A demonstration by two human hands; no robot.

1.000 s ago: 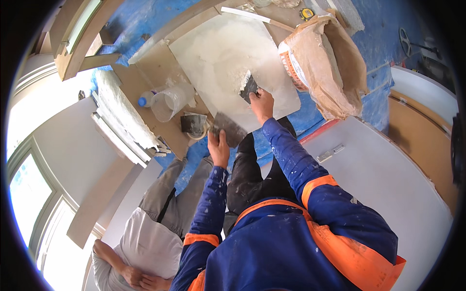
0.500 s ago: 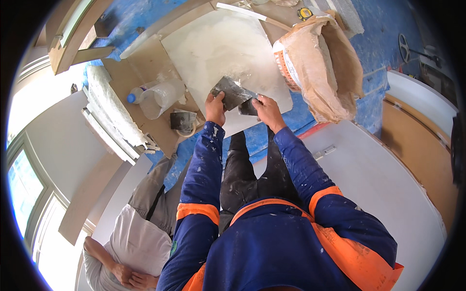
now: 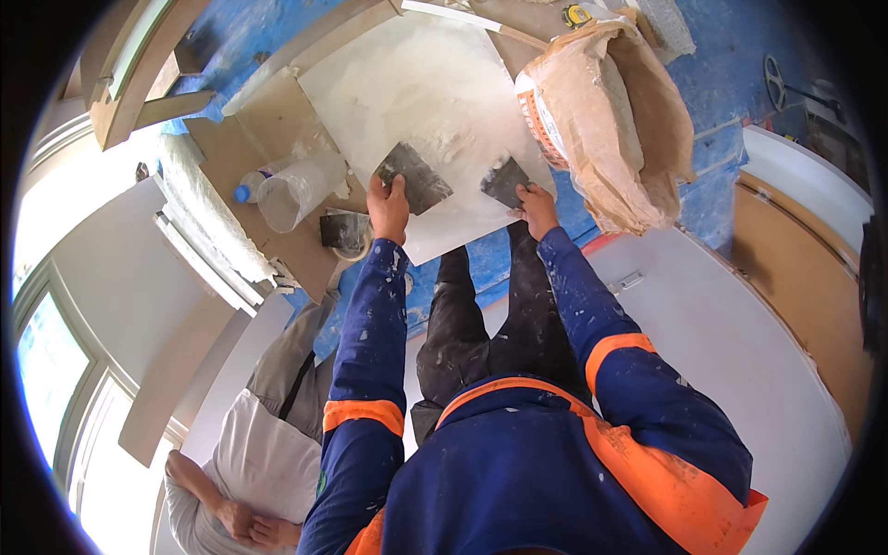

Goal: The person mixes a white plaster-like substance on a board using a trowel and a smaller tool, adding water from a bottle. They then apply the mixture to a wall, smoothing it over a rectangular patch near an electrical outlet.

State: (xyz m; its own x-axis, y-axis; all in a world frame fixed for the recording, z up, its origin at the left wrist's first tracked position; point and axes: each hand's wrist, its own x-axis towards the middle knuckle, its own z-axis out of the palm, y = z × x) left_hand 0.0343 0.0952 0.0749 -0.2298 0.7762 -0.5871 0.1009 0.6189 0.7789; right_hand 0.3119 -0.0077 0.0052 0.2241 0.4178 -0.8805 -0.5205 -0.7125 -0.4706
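Observation:
My left hand (image 3: 388, 209) is closed on a dark, flat putty knife (image 3: 414, 178) with whitish smears on its blade. In my right hand (image 3: 536, 207) is a smaller dark putty knife (image 3: 504, 181), its upper edge carrying some white compound. The two blades are apart, both over a pale board (image 3: 370, 83) coated with white powder or plaster. A small lump of white compound (image 3: 447, 144) lies on the board between and beyond them. The fingers hide the gripped ends of both tools.
An open brown paper sack (image 3: 606, 120) stands right of the board. At left, cardboard (image 3: 231, 139) bears a clear plastic container (image 3: 294, 192), a blue-capped bottle (image 3: 248, 188), another dark blade (image 3: 342, 229) and a tape roll (image 3: 356, 250). A tape measure (image 3: 575, 16) lies far right. Another person (image 3: 264, 453) is at lower left.
My hands have moved apart, the left one leftward and the right one rightward. The two putty knives, close together before, are now separated, with the compound lump visible between them.

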